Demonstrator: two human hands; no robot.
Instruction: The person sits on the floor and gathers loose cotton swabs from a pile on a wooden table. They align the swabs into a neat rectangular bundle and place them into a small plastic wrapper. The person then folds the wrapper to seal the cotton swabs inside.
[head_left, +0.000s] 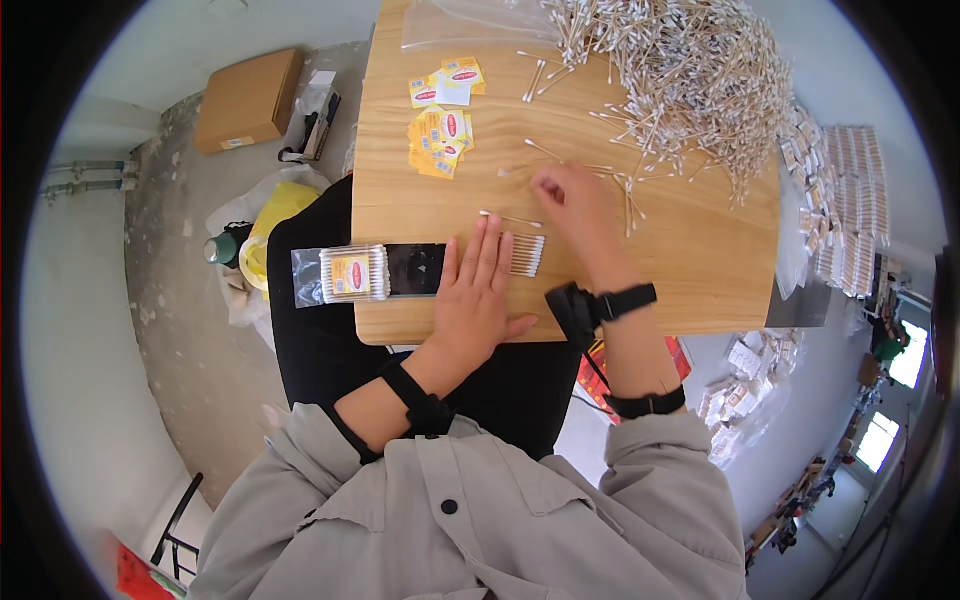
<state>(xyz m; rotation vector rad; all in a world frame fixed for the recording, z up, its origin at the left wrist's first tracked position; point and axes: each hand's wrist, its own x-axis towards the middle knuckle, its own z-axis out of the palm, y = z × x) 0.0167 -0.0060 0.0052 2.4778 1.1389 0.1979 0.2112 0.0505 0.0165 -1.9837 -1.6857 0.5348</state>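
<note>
My left hand (pixel 478 292) lies flat with its fingers stretched out, over a row of cotton swabs (pixel 527 256) laid side by side near the table's front edge. The fingers hide part of that row. One loose swab (pixel 515 219) lies by the fingertips. Farther right, my right hand (pixel 580 205) is raised with its fingers curled in a pinch; a blurred white swab tip (pixel 503 173) shows just left of it. Left of my left hand is a black strip (pixel 415 268), and beyond it a clear pack of swabs (pixel 355 274) with a yellow label juts past the table edge.
A big heap of cotton swabs (pixel 690 75) covers the wooden table's (pixel 400 215) far right. Yellow label cards (pixel 440 140) lie in loose piles at the far left, below a clear plastic bag (pixel 475 25). Stacked swab packs (pixel 855 200) stand beyond the right edge. A cardboard box (pixel 250 100) is on the floor.
</note>
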